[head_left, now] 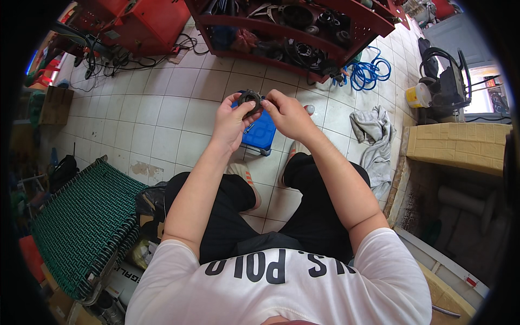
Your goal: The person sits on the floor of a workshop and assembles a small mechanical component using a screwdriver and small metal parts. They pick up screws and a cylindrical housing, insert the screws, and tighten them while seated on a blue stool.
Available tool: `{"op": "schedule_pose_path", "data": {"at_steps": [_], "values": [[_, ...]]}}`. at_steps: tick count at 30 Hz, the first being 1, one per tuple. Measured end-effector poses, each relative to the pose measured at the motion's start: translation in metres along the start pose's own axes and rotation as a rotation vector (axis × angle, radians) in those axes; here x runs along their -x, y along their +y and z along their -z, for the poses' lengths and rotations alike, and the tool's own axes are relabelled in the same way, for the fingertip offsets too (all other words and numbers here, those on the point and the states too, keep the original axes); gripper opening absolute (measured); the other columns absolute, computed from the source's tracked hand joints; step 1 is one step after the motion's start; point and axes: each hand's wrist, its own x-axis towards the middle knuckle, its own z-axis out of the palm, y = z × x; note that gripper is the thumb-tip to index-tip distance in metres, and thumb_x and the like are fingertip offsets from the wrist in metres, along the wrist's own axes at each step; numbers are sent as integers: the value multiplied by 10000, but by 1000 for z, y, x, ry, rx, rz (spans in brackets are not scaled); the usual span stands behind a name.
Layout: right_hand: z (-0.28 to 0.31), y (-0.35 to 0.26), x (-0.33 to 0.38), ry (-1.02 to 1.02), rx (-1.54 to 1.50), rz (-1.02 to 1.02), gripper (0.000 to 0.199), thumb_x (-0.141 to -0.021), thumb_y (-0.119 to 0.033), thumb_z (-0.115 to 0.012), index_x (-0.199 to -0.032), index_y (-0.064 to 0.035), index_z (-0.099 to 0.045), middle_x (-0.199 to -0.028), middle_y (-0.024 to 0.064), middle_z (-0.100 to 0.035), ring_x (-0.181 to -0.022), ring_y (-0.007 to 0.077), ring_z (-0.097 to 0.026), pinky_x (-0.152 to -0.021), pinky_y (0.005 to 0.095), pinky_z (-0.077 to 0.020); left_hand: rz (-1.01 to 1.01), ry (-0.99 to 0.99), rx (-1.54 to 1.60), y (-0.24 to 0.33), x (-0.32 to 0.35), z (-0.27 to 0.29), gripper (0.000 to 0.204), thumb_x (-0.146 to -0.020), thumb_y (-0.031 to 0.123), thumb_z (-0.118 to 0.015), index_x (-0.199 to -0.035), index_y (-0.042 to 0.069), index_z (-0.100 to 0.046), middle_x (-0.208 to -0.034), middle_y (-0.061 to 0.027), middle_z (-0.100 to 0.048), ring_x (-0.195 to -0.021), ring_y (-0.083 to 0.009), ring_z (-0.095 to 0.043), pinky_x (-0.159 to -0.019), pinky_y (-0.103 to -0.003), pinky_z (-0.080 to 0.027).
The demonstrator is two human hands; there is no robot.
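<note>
Around your feet, the pale tiled floor (pixel 184 146) is spreading out on every side, and beyond your hands the red rack (pixel 238 23) is standing with metal parts and tools crowding its shelves. To your left, the green woven seat (pixel 92 216) is standing close to your knee, while the crumpled grey cloth (pixel 374 135) is lying on the tiles to your right. The blue stool (pixel 259 135) is sitting in front of your shoes, under your hands, and the blue hose (pixel 355 76) is lying in loose coils just beside the rack's right end. Farther right, the white and yellow bucket (pixel 417 96) is tilting to one side. Your left hand (pixel 230 119) is curling around the dark round part (pixel 250 96), the thumb pressing over its face and the fingers wrapping behind it. Your right hand (pixel 287 115) is bending in from the other side, thumb and forefinger nearly closing together at the part's right edge; you cannot tell here whether they are gripping anything. The part itself is showing between both hands, over the stool's far end. Beside your right wrist, a small pale round object (pixel 310 109) is peeking out.
</note>
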Motion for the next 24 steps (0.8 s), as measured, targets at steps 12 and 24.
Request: {"op": "schedule_pose_path", "data": {"at_steps": [12, 24], "values": [[-15, 8, -3, -37, -335, -310, 450, -1072, -375, -481, -843, -1, -584, -649, 108, -596, -609, 288, -596, -588, 433, -454, -17, -4, -34, -1, 2, -2, 412, -916, -11, -681, -1239, 59, -435, -1115, -147, -636, -959, -233, -693, -866, -345, -603], [6, -6, -2, -277, -872, -756, 443, -1074, -459, -464, -772, -135, -484, -577, -60, -326, -476, 102, -290, -455, 303, -245, -55, -30, -103, -4, 4, -4, 406, -914, -11, -684, -1223, 45, -427, -1068, -147, -652, -910, -215, -710, -816, -308, -616]]}}
